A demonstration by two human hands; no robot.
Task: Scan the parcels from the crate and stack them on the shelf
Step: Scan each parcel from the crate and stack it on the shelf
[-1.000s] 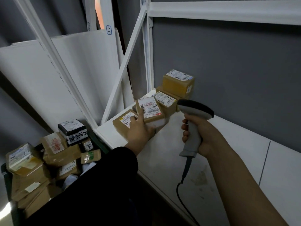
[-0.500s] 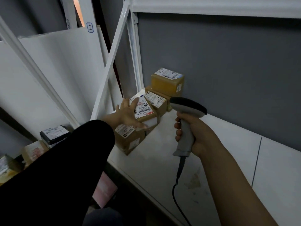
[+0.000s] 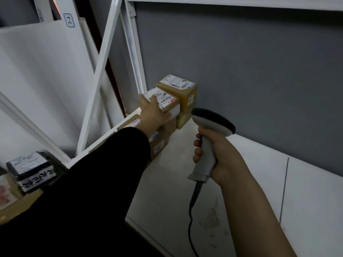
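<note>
My left hand (image 3: 152,113) grips a small brown parcel with a white label (image 3: 167,101), set on top of other parcels in the back left corner of the white shelf (image 3: 167,191). Against the grey wall right behind it stands a taller stack topped by a labelled parcel (image 3: 182,91). A lower brown parcel (image 3: 159,145) lies under my left wrist near the shelf's left edge. In my right hand (image 3: 219,156) I hold the grey barcode scanner (image 3: 209,134) by its handle, head pointing toward the stack, cable hanging down.
White diagonal braces and uprights of the rack (image 3: 100,71) frame the shelf's left end. Below at far left lie more parcels, among them a black and white box (image 3: 31,171), with the crate itself hidden. An upper shelf board (image 3: 241,2) runs overhead.
My left hand carried the labelled parcel up and back onto the stack in the corner. The view swung right, so the crate's parcels slid to the left edge. The scanner hand barely moved.
</note>
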